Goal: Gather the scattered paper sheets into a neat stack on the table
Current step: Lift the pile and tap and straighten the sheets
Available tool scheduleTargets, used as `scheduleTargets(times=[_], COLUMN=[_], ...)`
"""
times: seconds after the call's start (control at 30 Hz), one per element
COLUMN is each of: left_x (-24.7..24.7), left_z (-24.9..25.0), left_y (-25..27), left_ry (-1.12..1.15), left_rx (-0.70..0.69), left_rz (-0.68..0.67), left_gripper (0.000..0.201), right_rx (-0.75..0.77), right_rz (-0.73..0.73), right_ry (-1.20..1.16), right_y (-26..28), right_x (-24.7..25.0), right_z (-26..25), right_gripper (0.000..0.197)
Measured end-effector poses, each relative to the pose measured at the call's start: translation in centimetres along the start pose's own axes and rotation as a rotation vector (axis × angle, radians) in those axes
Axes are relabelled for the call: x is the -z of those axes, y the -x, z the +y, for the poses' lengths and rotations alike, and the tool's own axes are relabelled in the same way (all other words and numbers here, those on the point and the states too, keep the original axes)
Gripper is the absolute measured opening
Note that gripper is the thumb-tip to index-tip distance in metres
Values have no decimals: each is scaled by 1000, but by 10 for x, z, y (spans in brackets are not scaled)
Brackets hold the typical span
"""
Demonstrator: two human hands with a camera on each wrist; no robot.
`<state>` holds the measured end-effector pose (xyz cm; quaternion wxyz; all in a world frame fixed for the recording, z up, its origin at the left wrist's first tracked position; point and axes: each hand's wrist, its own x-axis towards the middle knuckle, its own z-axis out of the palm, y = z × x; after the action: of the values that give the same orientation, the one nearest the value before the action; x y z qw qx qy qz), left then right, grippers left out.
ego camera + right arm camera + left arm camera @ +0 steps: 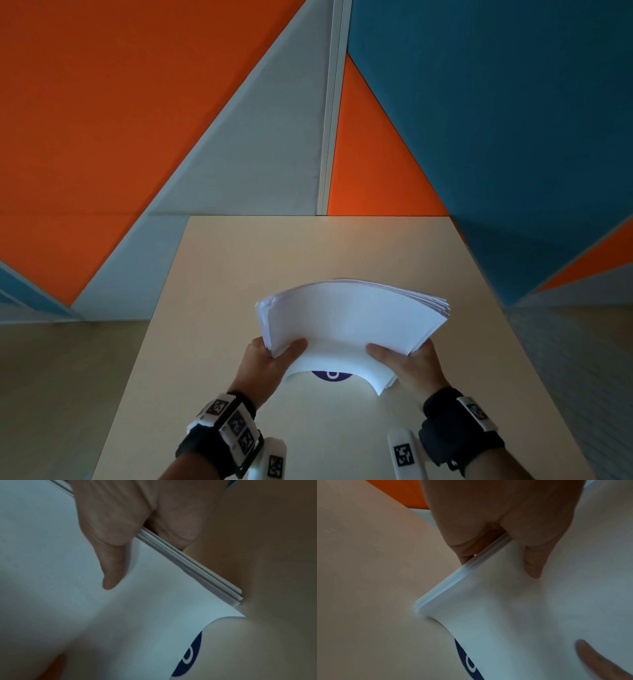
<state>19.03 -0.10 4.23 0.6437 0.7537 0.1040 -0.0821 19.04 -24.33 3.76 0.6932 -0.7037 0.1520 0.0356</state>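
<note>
I see a dark blue round sticker (331, 375) with a white ring lying on the tabletop. Behind it stands a wall (102, 102) of orange, grey and blue panels.

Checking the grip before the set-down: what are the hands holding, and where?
A bowed stack of white paper sheets: left hand grips its left edge, right hand its right edge, thumbs on top.

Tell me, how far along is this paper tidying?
Gathering looks done: no loose sheets show on the table. In hand: the left hand and right hand grip the bowed paper stack, its right edges still fanned. Left: squaring it and laying it down.
</note>
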Motion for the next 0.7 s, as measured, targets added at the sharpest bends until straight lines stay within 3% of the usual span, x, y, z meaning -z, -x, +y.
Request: scheduleTargets(times=[0.1, 0.33, 0.5, 0.57, 0.7], left_x=[2, 9, -4, -6, -4], left_z=[4, 66, 80, 79, 80], left_y=[3, 19, 21, 19, 17], left_ry=[10, 134, 240, 227, 216], left_rx=[-26, -344, -329, -304, -284], left_rz=[47, 180, 258, 278, 289], left_gripper=[18, 29, 16, 12, 10], right_rx=[-8, 129, 296, 297, 314], right_rz=[-11, -23, 22, 57, 101], right_ry=[18, 33, -105, -152, -162], right_y=[-1, 12, 21, 21, 21], right_x=[3, 13, 13, 9, 2], right_z=[-2, -34, -51, -52, -57], right_gripper=[27, 24, 25, 38, 43])
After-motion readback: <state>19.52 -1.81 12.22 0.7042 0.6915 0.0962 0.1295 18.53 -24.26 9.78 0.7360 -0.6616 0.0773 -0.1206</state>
